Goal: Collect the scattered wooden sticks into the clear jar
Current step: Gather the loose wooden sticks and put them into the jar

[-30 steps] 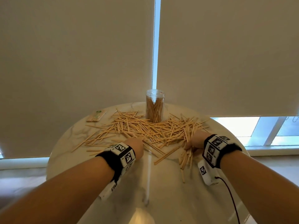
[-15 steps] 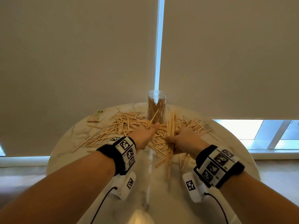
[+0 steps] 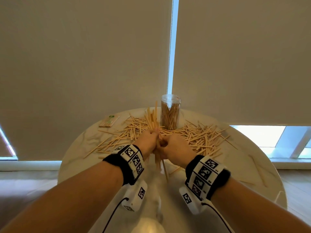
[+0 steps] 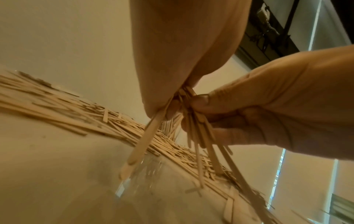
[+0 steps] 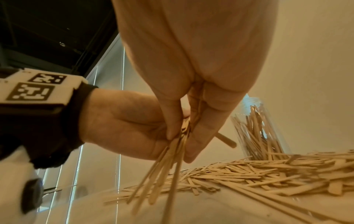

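Observation:
Both hands meet over the middle of the table, just in front of the clear jar point(image 3: 170, 113), which stands upright with many sticks inside. My left hand point(image 3: 149, 139) and right hand point(image 3: 173, 146) both grip one bundle of wooden sticks point(image 3: 152, 118) that stands almost upright, its tops fanning out left of the jar. In the left wrist view the right hand point(image 4: 268, 106) pinches the bundle point(image 4: 199, 128) under my left palm. The right wrist view shows the left hand point(image 5: 124, 124) curled round the bundle point(image 5: 166, 166), with the jar point(image 5: 256, 130) behind. Many scattered sticks point(image 3: 200, 137) lie around the jar.
The round marble table point(image 3: 252, 179) has its edge close on all sides. A small labelled pack of sticks point(image 3: 109, 121) lies at the back left. A few stray sticks point(image 3: 257, 167) lie on the right part. Roller blinds hang right behind the table.
The hands were apart in the pile; the right hand lifted a bundle, the left hand came over to it, and both now hold it upright, nearer the jar.

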`<state>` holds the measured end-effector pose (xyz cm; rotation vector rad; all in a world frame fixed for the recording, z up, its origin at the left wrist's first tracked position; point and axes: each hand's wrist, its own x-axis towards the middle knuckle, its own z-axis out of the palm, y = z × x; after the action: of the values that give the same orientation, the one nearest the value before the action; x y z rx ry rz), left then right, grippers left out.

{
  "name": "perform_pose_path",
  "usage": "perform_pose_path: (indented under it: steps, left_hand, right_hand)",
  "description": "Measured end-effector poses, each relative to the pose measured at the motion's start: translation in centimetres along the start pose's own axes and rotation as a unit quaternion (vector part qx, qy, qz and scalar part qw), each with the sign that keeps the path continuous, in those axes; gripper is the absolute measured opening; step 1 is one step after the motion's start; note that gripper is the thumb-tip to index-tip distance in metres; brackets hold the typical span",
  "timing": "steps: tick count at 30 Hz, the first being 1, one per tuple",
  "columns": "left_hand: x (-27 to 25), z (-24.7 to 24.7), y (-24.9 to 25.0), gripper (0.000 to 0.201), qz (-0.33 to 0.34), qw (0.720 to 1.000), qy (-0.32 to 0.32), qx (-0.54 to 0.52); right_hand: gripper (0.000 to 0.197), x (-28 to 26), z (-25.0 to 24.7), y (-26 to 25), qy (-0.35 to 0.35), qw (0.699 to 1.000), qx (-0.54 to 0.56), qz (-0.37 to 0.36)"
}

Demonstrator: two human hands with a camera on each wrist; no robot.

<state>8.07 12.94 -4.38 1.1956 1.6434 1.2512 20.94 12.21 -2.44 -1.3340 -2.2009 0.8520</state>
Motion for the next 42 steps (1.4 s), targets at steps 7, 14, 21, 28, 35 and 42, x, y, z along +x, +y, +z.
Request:
perform_pose_path:
  steps: [7, 14, 21, 28, 35, 42]
  left_hand:
    - [1.0, -0.6, 0.5, 0.031, 0.044, 0.989, 0.079, -0.114]
    - [1.7, -3.1, 0.6, 0.028, 0.044, 0.975, 0.085, -0.201]
    - [-2.4, -0.1, 1.6, 0.033, 0.022, 0.978, -0.084, -0.19]
    - [-3.7, -0.2, 1.5, 0.044, 0.067, 0.977, -0.117, -0.166]
    - [-5.1, 1.2, 2.6, 0.035, 0.119, 0.972, -0.195, -0.059]
    - [-5.1, 1.9, 2.6, 0.033, 0.107, 0.969, -0.214, -0.064]
  right_hand:
    - [0.018, -0.2, 0.0, 0.1, -0.008, 0.997, -0.072, 0.014]
    - [0.008, -0.2, -2.1, 0.7, 0.058, 0.998, -0.019, -0.009]
    - [0.009, 0.7, -4.2, -1.7, 0.119, 0.98, 0.152, -0.05]
    - [0.033, 2.1, -7.0, -2.3, 0.166, 0.981, 0.082, -0.057]
    - [0.043, 3.2, -8.7, -3.7, 0.048, 0.997, -0.021, -0.049]
    - [0.061, 2.3, -7.9, -3.8, -0.043, 0.994, -0.084, -0.05]
